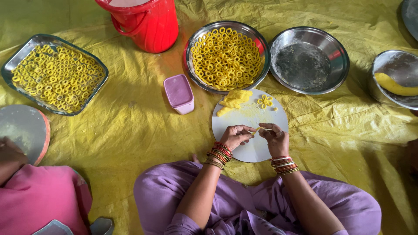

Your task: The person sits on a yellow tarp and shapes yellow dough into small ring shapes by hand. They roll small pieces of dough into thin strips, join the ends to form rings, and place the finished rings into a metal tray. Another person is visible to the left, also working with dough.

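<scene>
Both hands pinching one thin yellow dough strip (257,129) over round white board (250,132): left hand (235,135), right hand (275,137). Beyond fingers, dough lump (234,101) unused, one flower shape (264,102) finished. Farther off, steel bowl (261,43) and tray (26,48) heaped with rings.

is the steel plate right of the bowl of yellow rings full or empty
Empty. The steel plate shows only its bare, smudged bottom, while the bowl beside it is heaped with yellow rings.

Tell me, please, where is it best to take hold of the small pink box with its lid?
Probably by the two long sides of the pink box, coming from above. It stands upright and alone on the yellow sheet, its lid is flat, and its narrow width suits one hand.
</scene>
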